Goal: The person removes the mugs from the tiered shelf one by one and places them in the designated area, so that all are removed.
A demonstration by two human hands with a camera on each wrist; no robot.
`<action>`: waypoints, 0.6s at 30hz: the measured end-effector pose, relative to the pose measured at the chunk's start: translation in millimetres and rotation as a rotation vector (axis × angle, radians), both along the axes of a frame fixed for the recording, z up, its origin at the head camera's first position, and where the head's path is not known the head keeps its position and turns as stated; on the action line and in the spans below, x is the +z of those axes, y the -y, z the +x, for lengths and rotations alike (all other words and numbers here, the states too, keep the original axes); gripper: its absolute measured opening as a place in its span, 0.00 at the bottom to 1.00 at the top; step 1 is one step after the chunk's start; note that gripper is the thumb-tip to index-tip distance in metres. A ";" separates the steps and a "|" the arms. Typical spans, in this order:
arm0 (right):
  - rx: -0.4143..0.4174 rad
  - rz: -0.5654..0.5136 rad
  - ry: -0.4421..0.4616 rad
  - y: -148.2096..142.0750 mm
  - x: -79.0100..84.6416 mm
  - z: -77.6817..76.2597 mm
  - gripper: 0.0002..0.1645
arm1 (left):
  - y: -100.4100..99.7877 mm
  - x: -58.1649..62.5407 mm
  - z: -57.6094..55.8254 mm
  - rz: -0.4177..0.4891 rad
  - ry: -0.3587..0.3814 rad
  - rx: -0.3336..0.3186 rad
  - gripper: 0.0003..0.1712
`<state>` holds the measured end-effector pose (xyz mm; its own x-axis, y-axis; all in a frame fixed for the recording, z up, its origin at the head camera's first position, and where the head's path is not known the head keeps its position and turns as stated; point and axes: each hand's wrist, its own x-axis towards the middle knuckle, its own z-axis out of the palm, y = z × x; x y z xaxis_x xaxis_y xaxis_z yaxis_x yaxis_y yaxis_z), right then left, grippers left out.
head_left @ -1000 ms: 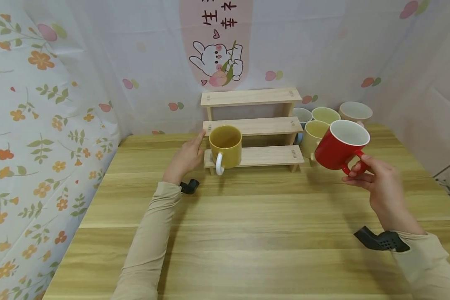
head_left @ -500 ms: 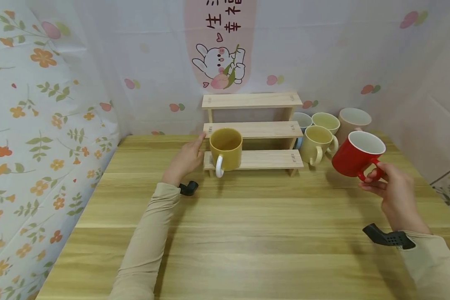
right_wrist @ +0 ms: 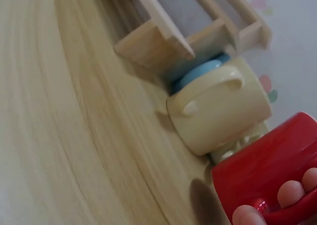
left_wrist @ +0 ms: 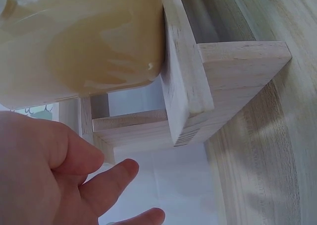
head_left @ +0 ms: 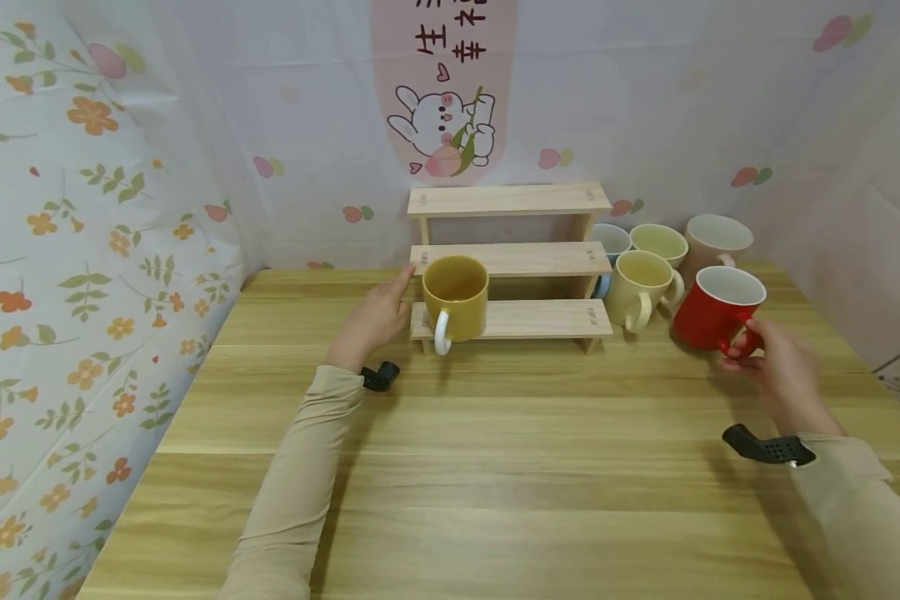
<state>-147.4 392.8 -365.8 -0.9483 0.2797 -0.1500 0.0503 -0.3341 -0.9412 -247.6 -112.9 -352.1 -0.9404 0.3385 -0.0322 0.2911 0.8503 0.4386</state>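
My right hand (head_left: 791, 375) grips a red mug (head_left: 708, 317) by its handle, white inside and slightly tilted, at the right of the table. In the right wrist view, fingers (right_wrist: 291, 193) curl through the handle, and the mug's base is close over the table beside its shadow. A mustard-yellow mug (head_left: 465, 312) with a white handle sits on the lowest step of a three-step wooden shelf (head_left: 540, 317). My left hand (head_left: 371, 323) is beside the shelf's left end, fingers loosely extended and holding nothing; in the left wrist view, the mug (left_wrist: 99, 41) is just above the thumb.
Several mugs stand right of the shelf: a cream mug (head_left: 633, 292), a pale yellow-green one (head_left: 660, 242), a pinkish one (head_left: 708, 250) and a blue one (head_left: 611, 239) partly hidden. Printed cloth (head_left: 307, 108) hangs behind and to the left of the wooden table (head_left: 525, 483).
The right hand has carried the red mug rightward, away from in front of the cream mug, then lowered it closer to the table. The left hand and mustard mug have stayed put.
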 end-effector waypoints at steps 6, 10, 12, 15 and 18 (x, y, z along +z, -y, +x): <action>0.002 0.001 0.019 -2.0 -8.4 -9.3 0.20 | -0.9 0.5 -0.1 -0.016 -0.004 0.000 0.37; 0.008 0.029 0.043 0.5 -12.1 -15.0 0.20 | 0.1 1.4 0.3 -0.012 -0.007 0.008 0.37; 0.011 0.025 0.045 1.9 -14.2 -17.6 0.20 | 0.5 1.4 -0.1 -0.013 -0.005 0.010 0.38; 0.001 -0.011 0.043 3.0 -16.7 -20.9 0.20 | 0.1 1.0 -0.9 -0.008 0.005 0.008 0.38; -0.012 -0.010 0.054 3.5 -18.6 -23.3 0.21 | -0.3 0.6 -1.6 -0.003 0.018 0.001 0.38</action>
